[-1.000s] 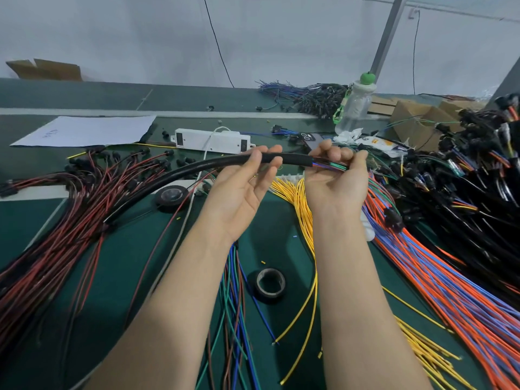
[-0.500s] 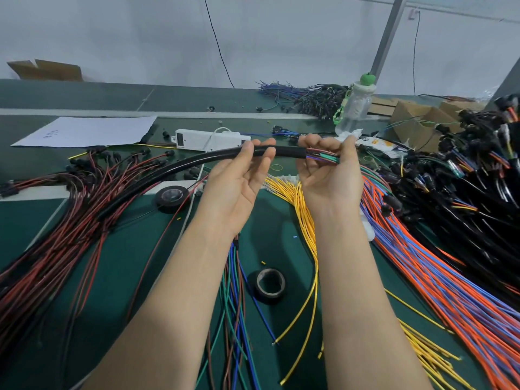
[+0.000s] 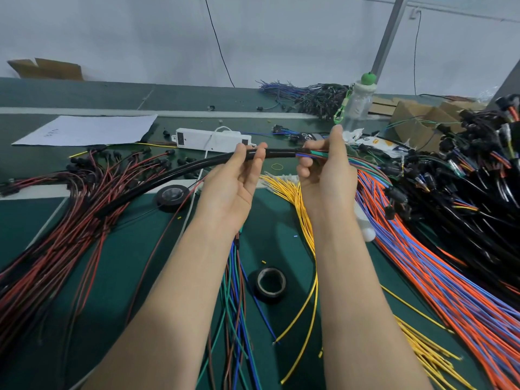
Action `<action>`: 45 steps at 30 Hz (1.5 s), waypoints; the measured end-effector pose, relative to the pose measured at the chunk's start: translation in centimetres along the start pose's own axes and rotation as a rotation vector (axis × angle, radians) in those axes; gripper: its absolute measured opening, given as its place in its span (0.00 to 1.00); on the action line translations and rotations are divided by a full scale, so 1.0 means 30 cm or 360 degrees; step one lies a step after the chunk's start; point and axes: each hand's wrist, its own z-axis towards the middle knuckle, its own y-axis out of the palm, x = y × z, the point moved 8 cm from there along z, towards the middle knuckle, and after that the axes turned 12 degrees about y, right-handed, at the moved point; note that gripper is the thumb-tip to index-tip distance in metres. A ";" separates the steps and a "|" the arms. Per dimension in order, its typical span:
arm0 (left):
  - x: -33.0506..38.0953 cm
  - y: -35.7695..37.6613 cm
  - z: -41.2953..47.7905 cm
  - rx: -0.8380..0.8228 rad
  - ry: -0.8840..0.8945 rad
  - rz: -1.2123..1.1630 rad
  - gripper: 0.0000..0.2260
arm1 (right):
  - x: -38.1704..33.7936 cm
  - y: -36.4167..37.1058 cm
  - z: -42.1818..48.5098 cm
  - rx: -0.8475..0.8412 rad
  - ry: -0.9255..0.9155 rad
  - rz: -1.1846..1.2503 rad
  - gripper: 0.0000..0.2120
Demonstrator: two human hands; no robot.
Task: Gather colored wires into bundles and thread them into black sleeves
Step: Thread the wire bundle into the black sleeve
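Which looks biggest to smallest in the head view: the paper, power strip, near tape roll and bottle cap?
1. Paper.
2. Power strip and near tape roll: alike in area, and the roll is nearer the camera, so unranked.
3. Bottle cap.

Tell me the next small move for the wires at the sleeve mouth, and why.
Probably push the colored wires a little deeper into the black sleeve with the right hand, then regrip. That hand pinches the bundle right at the sleeve's open end, the left hand pinches the sleeve just behind it, and much wire lies outside.
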 end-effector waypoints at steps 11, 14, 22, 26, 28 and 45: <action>0.009 0.015 -0.003 -0.0130 -0.0007 0.0042 0.09 | -0.015 -0.013 0.004 -0.0003 -0.0035 -0.0141 0.22; 0.008 0.023 -0.003 -0.0182 0.0002 0.0061 0.06 | -0.017 -0.009 -0.001 -0.0037 -0.0054 -0.0108 0.21; 0.009 0.040 -0.010 -0.0246 -0.0011 0.0036 0.07 | -0.026 0.008 -0.009 -0.0131 -0.0096 -0.0010 0.21; 0.015 0.033 -0.011 -0.0191 -0.0037 0.0011 0.12 | -0.039 0.018 -0.019 -0.0168 -0.0183 -0.0072 0.22; 0.020 0.037 -0.013 -0.0204 -0.0042 -0.0046 0.13 | -0.040 0.017 -0.021 -0.0131 -0.0185 -0.0060 0.22; 0.000 0.106 -0.042 -0.0489 -0.0007 0.0148 0.05 | -0.030 0.043 -0.031 -0.0070 -0.0091 0.0056 0.21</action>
